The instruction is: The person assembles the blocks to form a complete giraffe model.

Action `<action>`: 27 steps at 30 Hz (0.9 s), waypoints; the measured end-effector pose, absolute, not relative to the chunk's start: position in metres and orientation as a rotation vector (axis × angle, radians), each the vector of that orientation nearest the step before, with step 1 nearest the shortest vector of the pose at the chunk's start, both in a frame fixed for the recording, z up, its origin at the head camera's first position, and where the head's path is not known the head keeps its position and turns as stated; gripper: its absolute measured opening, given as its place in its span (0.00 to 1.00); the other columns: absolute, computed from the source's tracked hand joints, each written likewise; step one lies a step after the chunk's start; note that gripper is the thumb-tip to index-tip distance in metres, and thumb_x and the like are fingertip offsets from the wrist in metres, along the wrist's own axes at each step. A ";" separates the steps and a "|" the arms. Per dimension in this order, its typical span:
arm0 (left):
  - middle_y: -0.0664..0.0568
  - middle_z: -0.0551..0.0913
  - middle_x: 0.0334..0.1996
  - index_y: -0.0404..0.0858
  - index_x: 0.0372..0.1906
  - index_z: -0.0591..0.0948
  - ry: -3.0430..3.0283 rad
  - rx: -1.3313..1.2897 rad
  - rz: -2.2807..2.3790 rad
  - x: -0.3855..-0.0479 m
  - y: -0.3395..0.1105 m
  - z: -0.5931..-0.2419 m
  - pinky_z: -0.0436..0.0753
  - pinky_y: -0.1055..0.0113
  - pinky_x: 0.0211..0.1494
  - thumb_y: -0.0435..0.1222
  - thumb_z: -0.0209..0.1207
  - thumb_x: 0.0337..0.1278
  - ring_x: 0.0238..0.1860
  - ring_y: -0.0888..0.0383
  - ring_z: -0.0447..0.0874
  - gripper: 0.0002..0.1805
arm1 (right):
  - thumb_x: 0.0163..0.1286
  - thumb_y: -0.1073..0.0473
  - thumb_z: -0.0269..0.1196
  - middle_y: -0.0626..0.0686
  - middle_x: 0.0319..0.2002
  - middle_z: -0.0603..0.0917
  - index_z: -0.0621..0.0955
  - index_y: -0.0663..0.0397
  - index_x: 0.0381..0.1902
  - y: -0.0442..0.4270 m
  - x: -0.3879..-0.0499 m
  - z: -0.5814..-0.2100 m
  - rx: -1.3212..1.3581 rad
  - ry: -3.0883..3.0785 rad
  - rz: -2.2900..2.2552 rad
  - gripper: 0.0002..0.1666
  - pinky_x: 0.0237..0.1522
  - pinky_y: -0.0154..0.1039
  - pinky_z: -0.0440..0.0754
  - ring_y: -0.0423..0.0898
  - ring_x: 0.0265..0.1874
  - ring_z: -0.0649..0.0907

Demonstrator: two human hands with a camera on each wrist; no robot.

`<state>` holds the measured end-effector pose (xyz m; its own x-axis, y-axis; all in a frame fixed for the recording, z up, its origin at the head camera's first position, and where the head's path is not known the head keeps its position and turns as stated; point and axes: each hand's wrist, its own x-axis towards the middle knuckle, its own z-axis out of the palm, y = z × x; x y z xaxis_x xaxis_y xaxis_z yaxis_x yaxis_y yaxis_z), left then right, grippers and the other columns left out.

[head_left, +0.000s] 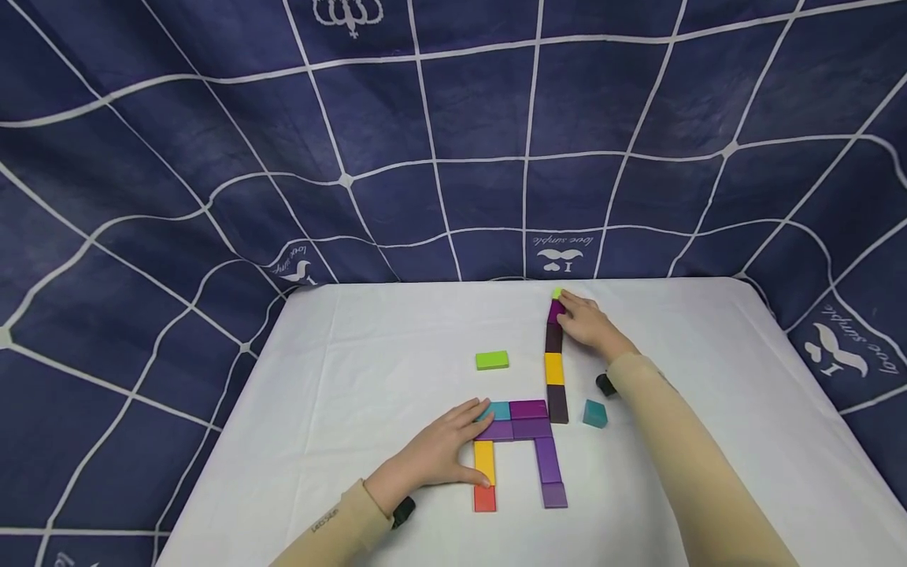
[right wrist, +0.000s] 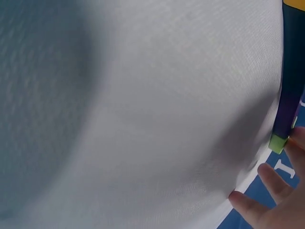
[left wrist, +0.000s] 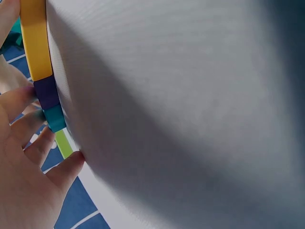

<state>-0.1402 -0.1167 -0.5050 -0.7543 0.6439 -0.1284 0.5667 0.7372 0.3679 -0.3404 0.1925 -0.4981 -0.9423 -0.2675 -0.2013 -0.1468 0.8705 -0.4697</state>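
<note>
My left hand lies spread over flat blocks. Its fingertips touch a teal block and a purple block, and its thumb rests by a yellow block above a red one. At the far end of a block column, my right hand touches a small lime-green block with extended fingers; its thumb is beside a magenta block. Below that follow a dark block, a yellow block and another dark block.
A lime-green rectangular block lies apart, left of the column. Right of the column sits a teal cube. Purple blocks form a second leg beneath the joined rows. A white cloth covers the table, with a blue curtain behind.
</note>
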 end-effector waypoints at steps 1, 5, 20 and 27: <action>0.52 0.54 0.79 0.42 0.76 0.61 2.692 0.957 0.451 -0.140 -0.117 -0.505 0.63 0.55 0.77 0.66 0.66 0.45 0.79 0.51 0.50 0.56 | 0.76 0.51 0.42 0.60 0.79 0.51 0.56 0.62 0.76 0.193 -0.340 -0.498 -0.315 2.786 -0.670 0.36 0.75 0.65 0.49 0.67 0.75 0.51; 0.52 0.53 0.79 0.42 0.76 0.60 2.688 0.954 0.444 -0.141 -0.117 -0.505 0.63 0.55 0.77 0.66 0.66 0.45 0.79 0.52 0.50 0.56 | 0.77 0.52 0.43 0.61 0.78 0.52 0.57 0.64 0.76 0.193 -0.341 -0.499 -0.321 2.796 -0.674 0.35 0.76 0.63 0.49 0.67 0.75 0.52; 0.54 0.52 0.79 0.44 0.77 0.59 2.678 0.926 0.436 -0.142 -0.116 -0.504 0.61 0.56 0.78 0.66 0.66 0.44 0.80 0.53 0.48 0.57 | 0.77 0.53 0.42 0.61 0.78 0.53 0.58 0.61 0.76 0.198 -0.341 -0.497 -0.358 2.804 -0.617 0.34 0.76 0.60 0.51 0.66 0.75 0.54; 0.53 0.53 0.79 0.43 0.76 0.60 2.679 0.943 0.461 -0.141 -0.116 -0.505 0.63 0.55 0.77 0.65 0.67 0.45 0.79 0.52 0.49 0.56 | 0.77 0.54 0.43 0.60 0.78 0.54 0.60 0.61 0.75 0.197 -0.341 -0.496 -0.370 2.803 -0.586 0.33 0.76 0.60 0.52 0.66 0.75 0.56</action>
